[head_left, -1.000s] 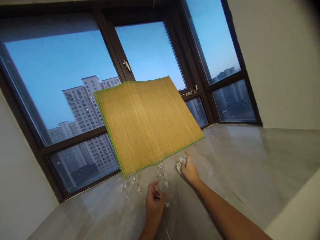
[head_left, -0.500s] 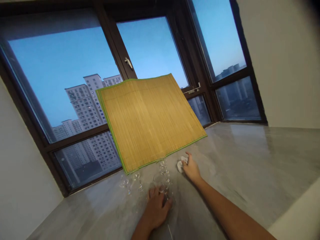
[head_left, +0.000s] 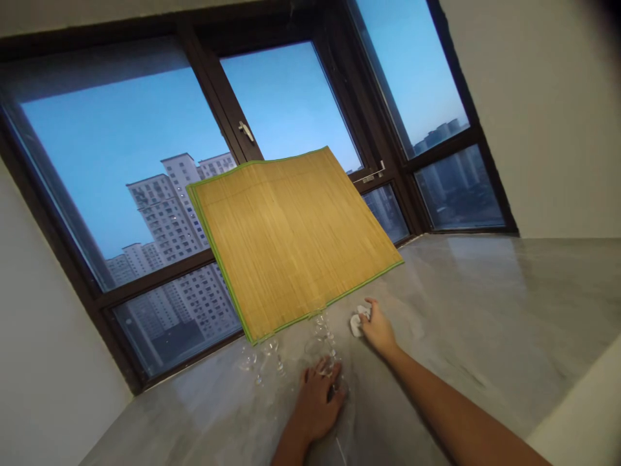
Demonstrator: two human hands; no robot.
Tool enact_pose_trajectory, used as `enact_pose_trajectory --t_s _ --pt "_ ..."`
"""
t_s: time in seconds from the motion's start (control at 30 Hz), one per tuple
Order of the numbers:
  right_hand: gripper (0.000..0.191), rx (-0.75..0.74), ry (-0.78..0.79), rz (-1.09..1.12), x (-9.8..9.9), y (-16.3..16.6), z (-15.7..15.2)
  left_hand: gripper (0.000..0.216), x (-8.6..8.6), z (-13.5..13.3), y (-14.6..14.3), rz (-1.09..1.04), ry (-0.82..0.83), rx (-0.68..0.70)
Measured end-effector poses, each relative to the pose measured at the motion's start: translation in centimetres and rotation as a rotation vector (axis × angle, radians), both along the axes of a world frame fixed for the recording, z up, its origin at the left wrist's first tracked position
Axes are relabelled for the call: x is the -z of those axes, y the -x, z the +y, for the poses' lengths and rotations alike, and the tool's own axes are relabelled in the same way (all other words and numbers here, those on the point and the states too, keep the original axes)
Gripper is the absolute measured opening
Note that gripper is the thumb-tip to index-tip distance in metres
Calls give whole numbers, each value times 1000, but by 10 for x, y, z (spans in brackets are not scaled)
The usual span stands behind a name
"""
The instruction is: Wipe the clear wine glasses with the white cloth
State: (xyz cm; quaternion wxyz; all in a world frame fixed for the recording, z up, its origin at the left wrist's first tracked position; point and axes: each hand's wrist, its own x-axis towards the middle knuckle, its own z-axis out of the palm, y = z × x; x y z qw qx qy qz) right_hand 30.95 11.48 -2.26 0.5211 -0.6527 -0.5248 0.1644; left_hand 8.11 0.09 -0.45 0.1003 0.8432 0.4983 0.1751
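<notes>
My right hand (head_left: 380,331) is closed on a crumpled white cloth (head_left: 358,321), low against the grey marbled countertop. To its left, my left hand (head_left: 317,401) has its fingers bent around a clear stemmed glass (head_left: 313,349), which is faint and partly hidden by the fingers. Another clear glass (head_left: 322,327) is just beyond that hand, near the lower edge of the mat. Further left are several more clear stemmed glasses (head_left: 272,349), their outlines hard to separate.
A yellow bamboo mat (head_left: 295,239) with green edging leans upright against the brown-framed window (head_left: 213,84) behind the glasses. The grey countertop (head_left: 460,310) stretches to the right. Pale walls (head_left: 29,323) flank both sides.
The view has shifted slightly, so both hands and the glasses appear a little further right and lower. My right hand still holds the cloth, and the left stays at the glass.
</notes>
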Motion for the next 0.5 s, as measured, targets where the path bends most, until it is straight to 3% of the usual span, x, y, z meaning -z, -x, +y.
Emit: enact_pose_trajectory --t_s 0.3,0.5 --pt "46 45 -2 42 4 -4 0 51 -3 -1 -6 1 -60 7" --pt "48 68 1 81 4 0 0 59 -7 0 -9 213 23 -28"
